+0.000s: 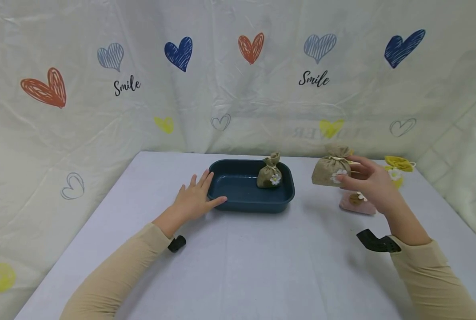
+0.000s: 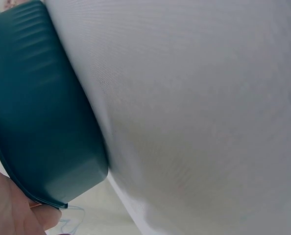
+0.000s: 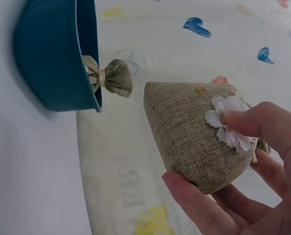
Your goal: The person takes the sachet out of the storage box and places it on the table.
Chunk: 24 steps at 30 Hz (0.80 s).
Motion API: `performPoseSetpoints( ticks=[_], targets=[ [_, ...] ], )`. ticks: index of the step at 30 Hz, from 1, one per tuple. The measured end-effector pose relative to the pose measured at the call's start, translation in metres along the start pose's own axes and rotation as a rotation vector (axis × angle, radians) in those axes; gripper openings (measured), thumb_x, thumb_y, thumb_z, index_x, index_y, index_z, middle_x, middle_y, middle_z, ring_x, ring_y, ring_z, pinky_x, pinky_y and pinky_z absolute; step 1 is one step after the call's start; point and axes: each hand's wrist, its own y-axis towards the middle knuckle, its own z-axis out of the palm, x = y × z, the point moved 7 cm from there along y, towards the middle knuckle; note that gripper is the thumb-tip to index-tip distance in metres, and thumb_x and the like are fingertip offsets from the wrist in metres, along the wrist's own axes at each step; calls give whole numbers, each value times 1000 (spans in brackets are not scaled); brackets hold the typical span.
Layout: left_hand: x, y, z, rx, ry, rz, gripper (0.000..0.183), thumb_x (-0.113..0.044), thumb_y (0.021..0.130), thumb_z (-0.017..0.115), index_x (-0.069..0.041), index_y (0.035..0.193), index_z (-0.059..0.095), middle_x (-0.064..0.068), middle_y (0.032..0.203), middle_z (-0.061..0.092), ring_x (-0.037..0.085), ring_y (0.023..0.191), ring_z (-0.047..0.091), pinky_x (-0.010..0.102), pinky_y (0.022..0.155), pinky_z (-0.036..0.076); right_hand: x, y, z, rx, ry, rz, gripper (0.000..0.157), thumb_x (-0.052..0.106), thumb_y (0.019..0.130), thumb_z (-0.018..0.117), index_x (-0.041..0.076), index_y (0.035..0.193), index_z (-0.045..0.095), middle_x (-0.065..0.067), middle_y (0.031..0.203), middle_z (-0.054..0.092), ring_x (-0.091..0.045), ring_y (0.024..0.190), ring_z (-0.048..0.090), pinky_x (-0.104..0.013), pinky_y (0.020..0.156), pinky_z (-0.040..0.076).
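My right hand (image 1: 371,182) pinches a beige burlap drawstring pouch (image 1: 329,171) above the table, its thumb on the white cloth flower (image 3: 229,122). Another small drawstring pouch (image 1: 267,177), olive-brown with a white flower, stands inside the right end of a dark teal basin (image 1: 246,206). At the basin's left end my left hand (image 1: 194,200) touches the rim, fingers spread and fairly straight. Below and behind the right hand lie a pink pouch (image 1: 351,205) and a yellow pouch (image 1: 399,163), both partly hidden by that hand.
A white cloth covers the table (image 1: 262,262). Behind it hangs a pale curtain (image 1: 222,89) printed with hearts and words. Black straps (image 1: 378,242) sit at the wrists.
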Motion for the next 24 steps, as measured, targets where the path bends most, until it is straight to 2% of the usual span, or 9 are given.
performPoseSetpoints(
  ticks=[5, 11, 14, 16, 19, 21, 24],
  targets=[
    [0, 0, 1, -1, -5, 0, 102, -77, 96, 43, -12, 166, 6, 7, 172, 3, 43, 155, 6, 69, 116, 16, -5, -3, -11, -3, 43, 12, 57, 1, 96, 71, 16, 145, 47, 26, 109, 62, 8, 96, 64, -25, 71, 60],
    [1, 1, 1, -9, -1, 1, 102, -77, 96, 42, -12, 167, 7, 7, 172, 3, 44, 154, 8, 70, 116, 17, -11, -6, -26, -24, -71, 62, 71, 12, 99, 70, 2, 158, 32, 23, 115, 53, 13, 97, 59, -16, 76, 55],
    [1, 1, 1, -9, -2, 0, 103, -77, 96, 43, -12, 167, 7, 7, 172, 3, 44, 154, 8, 70, 116, 17, -16, -7, -33, -33, -93, 77, 77, 14, 100, 70, -2, 160, 25, 22, 115, 51, 14, 96, 59, -13, 76, 53],
    [0, 1, 1, -7, -1, 1, 103, -77, 96, 43, -12, 167, 7, 8, 172, 3, 44, 154, 8, 70, 116, 16, -19, -8, -38, -39, -29, 76, 77, 8, 99, 70, -3, 160, 25, 23, 113, 54, 12, 94, 62, -15, 74, 55],
    [0, 1, 1, -8, 3, 2, 103, -77, 96, 43, -11, 166, 7, 9, 172, 3, 44, 154, 7, 70, 116, 16, -22, -9, -45, -45, 79, 61, 70, 0, 97, 69, 2, 156, 32, 24, 108, 60, 9, 92, 65, -17, 71, 57],
    [0, 0, 1, -8, 4, 0, 102, -76, 96, 43, -11, 167, 7, 8, 172, 3, 44, 154, 7, 70, 116, 17, -25, -11, -50, -51, 154, 57, 63, -5, 95, 69, 8, 150, 40, 23, 106, 63, 7, 91, 66, -19, 69, 57],
    [-1, 0, 1, -7, 1, -2, 102, -76, 96, 44, -12, 167, 7, 7, 172, 3, 43, 154, 7, 69, 116, 16, -28, -13, -56, -60, 207, 50, 55, -7, 95, 68, 17, 141, 48, 20, 105, 64, 7, 91, 65, -19, 68, 58]
  ],
)
